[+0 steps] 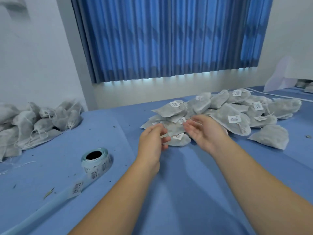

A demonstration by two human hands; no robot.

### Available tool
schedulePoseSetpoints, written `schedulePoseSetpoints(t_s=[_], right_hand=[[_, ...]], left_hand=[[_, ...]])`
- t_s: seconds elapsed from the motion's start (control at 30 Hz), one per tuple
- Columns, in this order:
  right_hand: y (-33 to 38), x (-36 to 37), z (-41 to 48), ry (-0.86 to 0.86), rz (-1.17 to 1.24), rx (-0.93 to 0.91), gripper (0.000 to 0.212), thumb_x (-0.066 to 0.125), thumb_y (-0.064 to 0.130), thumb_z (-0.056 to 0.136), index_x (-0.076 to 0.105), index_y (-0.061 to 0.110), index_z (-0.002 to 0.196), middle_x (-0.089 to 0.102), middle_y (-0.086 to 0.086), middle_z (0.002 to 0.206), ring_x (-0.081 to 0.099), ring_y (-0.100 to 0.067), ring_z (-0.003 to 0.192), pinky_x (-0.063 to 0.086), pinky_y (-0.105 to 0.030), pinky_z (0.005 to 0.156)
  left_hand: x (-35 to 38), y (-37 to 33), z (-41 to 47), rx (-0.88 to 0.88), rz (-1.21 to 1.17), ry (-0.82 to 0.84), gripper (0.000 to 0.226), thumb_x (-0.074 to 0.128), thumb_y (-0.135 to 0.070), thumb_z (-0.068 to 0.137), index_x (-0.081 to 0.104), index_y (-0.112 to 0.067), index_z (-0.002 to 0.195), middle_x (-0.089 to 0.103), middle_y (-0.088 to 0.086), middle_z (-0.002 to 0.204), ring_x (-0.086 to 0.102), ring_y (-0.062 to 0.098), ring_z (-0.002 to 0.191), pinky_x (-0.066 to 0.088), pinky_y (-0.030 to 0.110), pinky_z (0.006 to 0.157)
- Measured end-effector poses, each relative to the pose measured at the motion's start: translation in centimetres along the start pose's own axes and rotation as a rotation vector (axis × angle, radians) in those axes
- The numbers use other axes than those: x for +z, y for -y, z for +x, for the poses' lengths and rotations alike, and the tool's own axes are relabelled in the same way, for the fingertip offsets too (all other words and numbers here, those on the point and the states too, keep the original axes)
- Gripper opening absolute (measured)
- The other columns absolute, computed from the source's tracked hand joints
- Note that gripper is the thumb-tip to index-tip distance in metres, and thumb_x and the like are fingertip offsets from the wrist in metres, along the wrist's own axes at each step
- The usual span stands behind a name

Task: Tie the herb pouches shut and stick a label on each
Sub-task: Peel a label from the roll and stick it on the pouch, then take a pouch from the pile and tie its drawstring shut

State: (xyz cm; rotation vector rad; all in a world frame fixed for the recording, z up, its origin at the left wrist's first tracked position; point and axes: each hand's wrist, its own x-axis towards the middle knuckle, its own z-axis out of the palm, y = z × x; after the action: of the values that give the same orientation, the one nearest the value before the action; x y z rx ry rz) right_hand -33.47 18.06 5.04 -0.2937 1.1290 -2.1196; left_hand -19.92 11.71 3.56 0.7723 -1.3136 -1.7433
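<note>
A heap of grey herb pouches with white labels lies on the blue table cover, right of centre. One labelled pouch lies at the heap's near edge, between my hands. My left hand hovers just left of it, fingers loosely curled and holding nothing. My right hand is palm-up and relaxed at the heap's front, also holding nothing. A second heap of pouches without labels, drawstrings loose, sits at the far left. The label roll stands near left, its strip trailing toward me.
A single pouch lies apart at the right. Herb crumbs and a dry leaf dot the blue table cover. A blue curtain hangs behind the table, and white sheets stand at the back right.
</note>
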Motion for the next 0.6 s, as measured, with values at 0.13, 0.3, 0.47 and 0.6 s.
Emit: schedulePoseSetpoints(t_s=[0.13,0.3,0.47,0.6], right_hand=[[-4.7,4.0,-1.3,0.08,-0.152,0.061,0.007,0.053,0.007,0.093,0.056,0.006,0.087,0.059,-0.008,0.078,0.065,-0.016,0.058,0.054,-0.023,0.05],[-8.9,11.3,-4.7,0.303,-0.302,0.037,0.006,0.056,0.008,0.092,0.062,0.008,0.089,0.062,-0.004,0.064,0.062,-0.015,0.049,0.05,-0.022,0.047],[-14.5,18.4,-8.3,0.52,-0.555,-0.043,0.018,0.049,0.003,0.09,0.065,0.012,0.091,0.066,-0.001,0.064,0.062,-0.013,0.05,0.05,-0.022,0.049],[-20.4,22.6,-10.7,0.649,-0.734,-0.083,0.02,0.052,0.004,0.086,0.065,0.017,0.095,0.07,0.003,0.073,0.066,-0.011,0.059,0.054,-0.029,0.058]], left_hand=[[-5.0,-2.1,0.0,-0.006,-0.019,-0.091,0.013,0.057,-0.017,0.095,0.067,-0.017,0.087,0.065,-0.004,0.068,0.059,0.011,0.054,0.043,0.021,0.048],[-12.0,-5.2,-1.0,0.025,0.01,-0.169,0.009,0.059,-0.016,0.093,0.066,-0.015,0.088,0.063,-0.003,0.065,0.056,0.011,0.05,0.04,0.022,0.048],[-20.6,-8.0,-2.6,0.022,0.16,-0.271,0.009,0.059,-0.017,0.091,0.068,-0.013,0.093,0.066,-0.001,0.074,0.058,0.013,0.054,0.043,0.025,0.054],[-27.8,-9.5,-3.5,-0.031,0.308,-0.347,0.008,0.06,-0.019,0.091,0.067,-0.016,0.089,0.066,-0.003,0.073,0.058,0.011,0.055,0.042,0.023,0.054]])
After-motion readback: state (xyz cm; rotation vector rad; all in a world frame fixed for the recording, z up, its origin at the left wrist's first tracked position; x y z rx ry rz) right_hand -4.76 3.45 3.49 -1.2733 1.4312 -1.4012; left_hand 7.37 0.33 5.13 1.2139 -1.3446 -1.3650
